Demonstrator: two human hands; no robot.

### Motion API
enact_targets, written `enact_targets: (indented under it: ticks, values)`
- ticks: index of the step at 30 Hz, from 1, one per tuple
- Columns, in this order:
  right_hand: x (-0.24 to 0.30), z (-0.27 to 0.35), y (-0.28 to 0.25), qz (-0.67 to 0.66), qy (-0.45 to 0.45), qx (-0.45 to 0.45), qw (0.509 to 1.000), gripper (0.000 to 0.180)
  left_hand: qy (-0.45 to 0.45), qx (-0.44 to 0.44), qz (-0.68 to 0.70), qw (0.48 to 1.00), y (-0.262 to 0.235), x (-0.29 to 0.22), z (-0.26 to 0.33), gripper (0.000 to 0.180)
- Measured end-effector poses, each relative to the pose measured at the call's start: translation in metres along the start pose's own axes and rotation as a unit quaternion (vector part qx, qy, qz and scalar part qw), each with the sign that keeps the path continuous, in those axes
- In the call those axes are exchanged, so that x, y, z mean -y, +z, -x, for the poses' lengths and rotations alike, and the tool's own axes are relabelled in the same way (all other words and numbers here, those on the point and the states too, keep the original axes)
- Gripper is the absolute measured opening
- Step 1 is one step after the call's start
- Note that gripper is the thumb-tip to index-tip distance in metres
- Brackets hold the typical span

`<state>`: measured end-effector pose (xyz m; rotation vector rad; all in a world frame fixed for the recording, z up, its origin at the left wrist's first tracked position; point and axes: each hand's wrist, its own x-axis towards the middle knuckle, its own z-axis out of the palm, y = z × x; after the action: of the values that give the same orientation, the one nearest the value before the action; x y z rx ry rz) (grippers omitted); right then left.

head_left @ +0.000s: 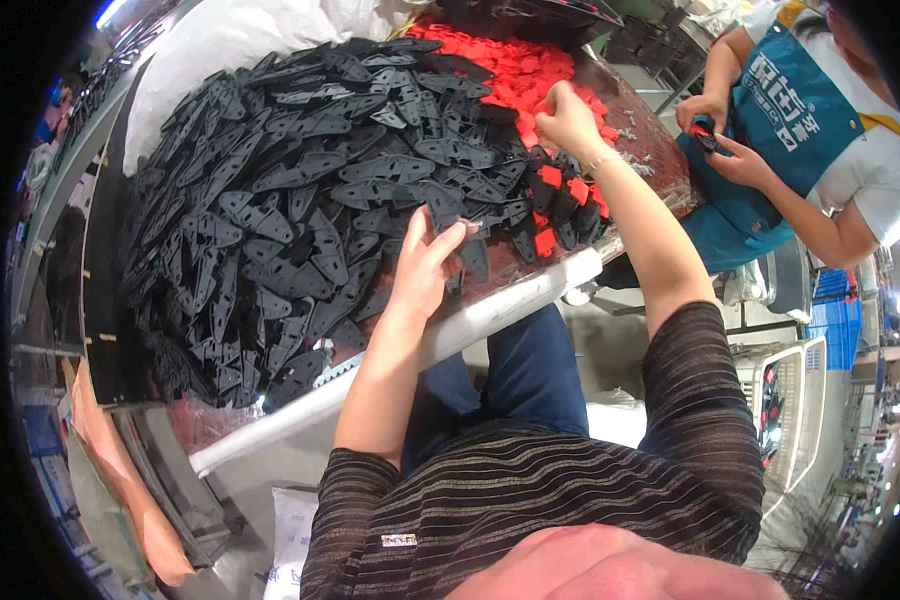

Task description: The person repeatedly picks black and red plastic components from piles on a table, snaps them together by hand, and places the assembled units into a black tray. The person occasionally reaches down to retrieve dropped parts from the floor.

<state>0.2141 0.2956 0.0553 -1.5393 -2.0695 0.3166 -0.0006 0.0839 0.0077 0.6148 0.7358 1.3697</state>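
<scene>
My left hand [425, 270] is closed on a dark grey plastic plate [476, 258], long with tapered ends, at the near edge of a big heap of similar dark plates [300, 180]. Thumb and fingers pinch the plate near its upper part. Farther right, my right hand [570, 122] is closed above a pile of small red plastic pieces [510, 75]. Whatever its fingers hold, if anything, is hidden. Below that hand lie several dark plates with red pieces fitted on them [560, 190].
A white padded roll [510, 297] runs along the table's near edge. White sacking [210, 60] borders the heap at the back left. To the right, a person in a teal apron [785, 130] holds a red and black part [705, 135]. A blue crate [835, 320] stands beyond.
</scene>
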Motion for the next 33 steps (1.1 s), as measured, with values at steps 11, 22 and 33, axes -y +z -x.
enact_targets:
  ticks: [11,22,33]
  values:
    - [0.113,0.177,0.03,-0.605,0.094,-0.06,0.788,0.019,0.068,0.006,0.018,0.998,0.001,-0.002,0.015,0.032]
    - [0.126,0.187,0.05,-0.607,0.089,-0.072,0.787,0.022,0.097,0.004,0.005,0.995,0.005,-0.003,0.015,0.036]
    - [0.139,0.194,0.054,-0.587,0.052,-0.116,0.8,0.02,0.106,-0.013,0.019,0.994,0.004,0.0,0.017,0.037]
